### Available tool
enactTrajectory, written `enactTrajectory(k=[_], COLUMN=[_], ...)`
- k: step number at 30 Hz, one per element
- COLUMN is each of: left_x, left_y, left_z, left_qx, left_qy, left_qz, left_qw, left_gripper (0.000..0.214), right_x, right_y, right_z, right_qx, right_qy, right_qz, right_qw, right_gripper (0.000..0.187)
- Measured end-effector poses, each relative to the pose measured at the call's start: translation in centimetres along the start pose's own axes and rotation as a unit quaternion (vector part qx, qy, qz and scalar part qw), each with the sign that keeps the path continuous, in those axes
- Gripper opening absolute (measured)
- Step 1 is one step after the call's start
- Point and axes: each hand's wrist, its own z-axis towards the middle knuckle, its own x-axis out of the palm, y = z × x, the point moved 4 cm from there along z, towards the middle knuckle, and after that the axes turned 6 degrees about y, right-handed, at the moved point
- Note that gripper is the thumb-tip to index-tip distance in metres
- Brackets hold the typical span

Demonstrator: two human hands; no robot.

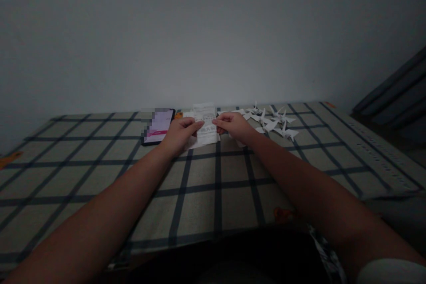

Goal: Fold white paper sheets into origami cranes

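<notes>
Both my arms reach forward over a checked cloth. My left hand (181, 133) and my right hand (233, 126) meet on a white printed sheet of paper (205, 129) lying near the far edge. Each hand pinches or presses the paper with curled fingers, the fingertips nearly touching over its middle. A dark phone (159, 126) with a lit screen lies just left of my left hand. Several small white folded paper cranes (274, 120) lie to the right of my right hand.
The checked cloth (199, 186) covers the whole surface up to a plain pale wall (199, 31). A dark slanted object (396, 93) stands at the far right. Small orange marks dot the cloth.
</notes>
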Motion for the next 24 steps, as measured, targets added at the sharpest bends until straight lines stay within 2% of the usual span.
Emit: enactTrajectory(k=[6, 10, 15, 19, 24], left_x=[1.2, 1.7, 1.0, 0.8, 1.1], left_y=[0.3, 0.3, 0.5, 0.4, 0.4], left_z=[-0.2, -0.4, -0.2, -0.2, -0.3], left_qx=[-0.037, -0.058, -0.024, 0.005, -0.016], left_qy=[0.035, 0.064, 0.029, 0.012, 0.017], left_qz=[-0.126, -0.124, -0.092, -0.104, -0.128], left_qw=[0.991, 0.988, 0.995, 0.995, 0.992], left_gripper=[0.036, 0.040, 0.042, 0.041, 0.047], right_x=[0.2, 0.4, 0.6, 0.5, 0.4], right_y=[0.4, 0.5, -0.1, 0.0, 0.4], right_z=[-0.2, -0.2, -0.1, -0.1, -0.2], right_qx=[-0.005, 0.001, 0.008, -0.012, -0.027], right_qy=[0.017, 0.020, 0.049, 0.056, 0.065], right_qz=[-0.041, -0.055, -0.029, -0.083, -0.131], right_qw=[0.999, 0.998, 0.998, 0.995, 0.989], right_gripper=[0.022, 0.021, 0.025, 0.029, 0.033])
